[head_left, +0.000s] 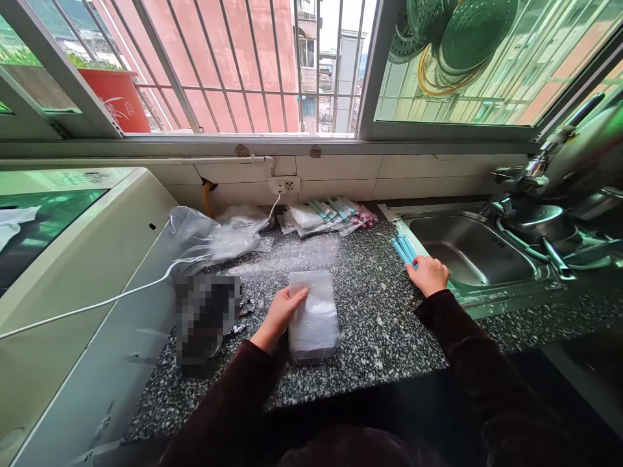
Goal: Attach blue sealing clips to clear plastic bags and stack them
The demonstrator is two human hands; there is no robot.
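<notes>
My left hand grips the left edge of a stack of clear plastic bags, its thumb lying on top. The stack is over the speckled dark countertop, near its front. Over to the right, my right hand is closed at the near end of several light-blue sticks beside the sink; its fingertips are partly hidden, so I cannot tell whether it holds one. At the back of the counter lies a row of filled clear packets with blue and pink pieces in them.
A steel sink with a faucet and a pot is on the right. Loose clear plastic bags and a blurred dark item lie left. A white cable runs from the wall socket across a pale appliance.
</notes>
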